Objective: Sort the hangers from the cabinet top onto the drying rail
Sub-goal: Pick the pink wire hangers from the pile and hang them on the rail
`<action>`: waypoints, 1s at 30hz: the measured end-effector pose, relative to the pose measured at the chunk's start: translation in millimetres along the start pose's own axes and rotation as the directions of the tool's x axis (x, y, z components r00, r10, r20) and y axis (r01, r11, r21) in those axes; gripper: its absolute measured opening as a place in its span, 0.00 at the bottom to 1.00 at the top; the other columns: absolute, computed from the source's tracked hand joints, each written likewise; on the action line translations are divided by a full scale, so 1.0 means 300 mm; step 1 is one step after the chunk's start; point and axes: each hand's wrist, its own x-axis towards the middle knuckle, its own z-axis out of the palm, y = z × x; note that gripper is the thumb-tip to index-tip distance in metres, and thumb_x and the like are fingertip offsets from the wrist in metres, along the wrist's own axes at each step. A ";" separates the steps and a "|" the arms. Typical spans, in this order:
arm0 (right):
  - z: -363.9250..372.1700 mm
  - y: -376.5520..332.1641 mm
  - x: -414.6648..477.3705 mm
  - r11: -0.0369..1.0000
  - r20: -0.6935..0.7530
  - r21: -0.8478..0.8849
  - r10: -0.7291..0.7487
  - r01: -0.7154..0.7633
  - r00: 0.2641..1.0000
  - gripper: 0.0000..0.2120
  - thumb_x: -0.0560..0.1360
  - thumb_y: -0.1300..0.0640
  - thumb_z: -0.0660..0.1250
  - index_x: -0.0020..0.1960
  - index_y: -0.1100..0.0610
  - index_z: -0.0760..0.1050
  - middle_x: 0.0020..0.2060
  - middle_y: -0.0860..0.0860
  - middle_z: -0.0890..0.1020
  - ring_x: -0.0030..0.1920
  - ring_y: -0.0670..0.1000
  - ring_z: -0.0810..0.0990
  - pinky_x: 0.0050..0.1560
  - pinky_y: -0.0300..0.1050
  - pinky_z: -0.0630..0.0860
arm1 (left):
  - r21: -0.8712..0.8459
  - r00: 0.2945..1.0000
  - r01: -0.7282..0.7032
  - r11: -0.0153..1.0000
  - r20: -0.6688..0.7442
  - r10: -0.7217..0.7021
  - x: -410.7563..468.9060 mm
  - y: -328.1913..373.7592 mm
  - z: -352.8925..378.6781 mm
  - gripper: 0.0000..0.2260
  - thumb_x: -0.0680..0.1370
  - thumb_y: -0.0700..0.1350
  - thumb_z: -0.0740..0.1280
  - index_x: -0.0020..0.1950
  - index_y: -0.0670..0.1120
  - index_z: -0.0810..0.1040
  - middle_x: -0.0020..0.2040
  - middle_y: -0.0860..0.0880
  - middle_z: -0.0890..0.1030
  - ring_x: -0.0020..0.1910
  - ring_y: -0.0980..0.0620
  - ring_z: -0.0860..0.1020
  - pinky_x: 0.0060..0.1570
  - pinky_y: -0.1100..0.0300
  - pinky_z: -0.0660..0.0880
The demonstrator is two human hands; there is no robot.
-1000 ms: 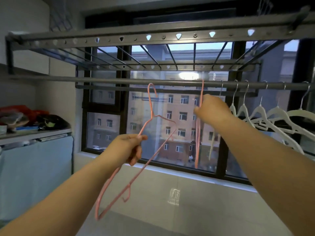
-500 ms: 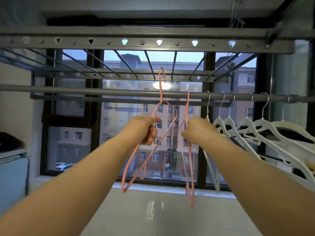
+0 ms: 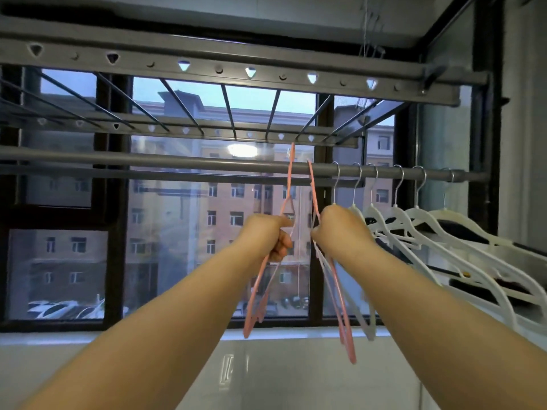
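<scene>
Hands worked apart: the left hand (image 3: pixel 272 235) gripped one pink hanger (image 3: pixel 251 309), and the right hand (image 3: pixel 337 229) gripped a second pink hanger (image 3: pixel 340 321). Both hooks stood at the drying rail (image 3: pixel 177 161), just left of the white hangers (image 3: pixel 444 229) crowding its right end. Seating could not be confirmed. Recommended: lift each hook clear over the rail, lower it squarely, and release only once the weight has settled.

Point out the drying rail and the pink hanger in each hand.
drying rail (image 3: pixel 177 161): head view, bare stretch left of the hangers.
left-hand pink hanger (image 3: pixel 290 179): head view, neck at rail height.
right-hand pink hanger (image 3: pixel 349 344): head view, lower end of its arm.
</scene>
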 end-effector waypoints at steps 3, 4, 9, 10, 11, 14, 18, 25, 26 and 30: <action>0.001 0.009 0.000 0.999 0.003 0.026 0.027 -0.027 1.000 0.06 0.76 0.65 0.59 0.49 0.63 0.74 0.45 0.58 0.76 0.54 0.59 0.74 0.55 0.46 0.70 | -0.031 0.999 0.037 0.999 0.001 -0.037 -0.009 -0.019 0.016 0.10 0.79 0.40 0.57 0.38 0.44 0.73 0.13 0.50 0.69 0.12 0.58 0.66 0.15 0.72 0.64; 0.003 0.012 -0.004 0.999 -0.006 0.031 0.027 -0.027 1.000 0.05 0.76 0.65 0.58 0.46 0.62 0.73 0.45 0.58 0.75 0.56 0.59 0.74 0.53 0.45 0.70 | -0.040 0.999 0.053 0.998 -0.002 -0.053 -0.013 -0.027 0.022 0.10 0.79 0.40 0.57 0.39 0.43 0.73 0.13 0.50 0.69 0.11 0.58 0.66 0.15 0.72 0.63; 0.015 0.017 -0.002 1.000 -0.021 0.031 0.005 -0.005 1.000 0.05 0.77 0.62 0.58 0.42 0.59 0.69 0.32 0.52 0.69 0.44 0.56 0.73 0.41 0.43 0.66 | -0.069 0.997 0.074 0.995 0.013 -0.073 -0.024 -0.061 0.050 0.07 0.79 0.41 0.57 0.43 0.44 0.73 0.13 0.50 0.70 0.12 0.58 0.66 0.15 0.71 0.65; 0.018 0.016 0.002 0.999 -0.005 0.029 0.023 -0.022 1.000 0.08 0.77 0.62 0.59 0.39 0.59 0.67 0.30 0.52 0.67 0.42 0.56 0.72 0.41 0.43 0.66 | -0.080 0.997 0.074 0.994 0.015 -0.073 -0.024 -0.063 0.052 0.07 0.79 0.41 0.57 0.44 0.43 0.73 0.13 0.50 0.70 0.12 0.58 0.67 0.15 0.71 0.65; 0.018 0.013 0.006 0.999 0.008 0.023 0.032 -0.032 0.999 0.11 0.77 0.62 0.59 0.36 0.59 0.65 0.30 0.52 0.67 0.41 0.55 0.71 0.40 0.43 0.66 | -0.091 0.997 0.078 0.993 0.020 -0.076 -0.025 -0.063 0.053 0.07 0.79 0.41 0.57 0.44 0.43 0.73 0.13 0.50 0.70 0.12 0.58 0.67 0.16 0.71 0.66; 0.020 0.014 0.009 0.999 0.014 0.026 0.022 -0.022 1.000 0.08 0.77 0.58 0.59 0.39 0.58 0.66 0.31 0.52 0.69 0.40 0.56 0.72 0.40 0.43 0.67 | -0.074 0.994 0.099 0.992 0.044 -0.096 -0.031 -0.063 0.054 0.08 0.79 0.45 0.58 0.45 0.43 0.73 0.17 0.50 0.74 0.15 0.58 0.70 0.17 0.69 0.69; 0.008 0.031 0.005 1.000 -0.055 0.023 -0.020 0.021 0.998 0.10 0.78 0.53 0.58 0.44 0.59 0.70 0.30 0.51 0.69 0.40 0.56 0.72 0.41 0.44 0.68 | 0.005 0.995 0.099 0.995 0.016 -0.099 -0.036 -0.066 0.044 0.13 0.79 0.53 0.56 0.43 0.46 0.72 0.32 0.47 0.78 0.25 0.54 0.76 0.26 0.63 0.75; -0.040 0.058 -0.045 0.998 -0.237 0.033 -0.050 0.060 0.970 0.16 0.78 0.52 0.57 0.62 0.58 0.69 0.52 0.56 0.79 0.51 0.57 0.77 0.47 0.48 0.70 | 0.063 0.990 -0.042 0.997 -0.131 0.050 -0.068 -0.114 -0.065 0.11 0.80 0.48 0.56 0.44 0.45 0.74 0.36 0.48 0.77 0.33 0.52 0.75 0.29 0.62 0.70; -0.048 0.061 -0.054 0.997 -0.254 0.046 -0.053 0.067 0.966 0.16 0.78 0.52 0.57 0.62 0.58 0.69 0.52 0.55 0.80 0.51 0.57 0.77 0.47 0.48 0.70 | 0.047 0.987 -0.073 0.996 -0.140 0.079 -0.080 -0.118 -0.077 0.11 0.79 0.46 0.57 0.42 0.45 0.74 0.36 0.48 0.76 0.33 0.52 0.74 0.30 0.62 0.70; -0.072 0.079 -0.111 0.995 -0.301 0.008 -0.094 0.101 0.949 0.12 0.77 0.54 0.58 0.58 0.56 0.71 0.49 0.54 0.80 0.45 0.54 0.76 0.43 0.46 0.72 | 0.083 0.967 -0.201 0.976 -0.140 0.211 -0.156 -0.145 -0.106 0.11 0.78 0.42 0.60 0.35 0.47 0.74 0.31 0.48 0.76 0.30 0.53 0.74 0.28 0.64 0.71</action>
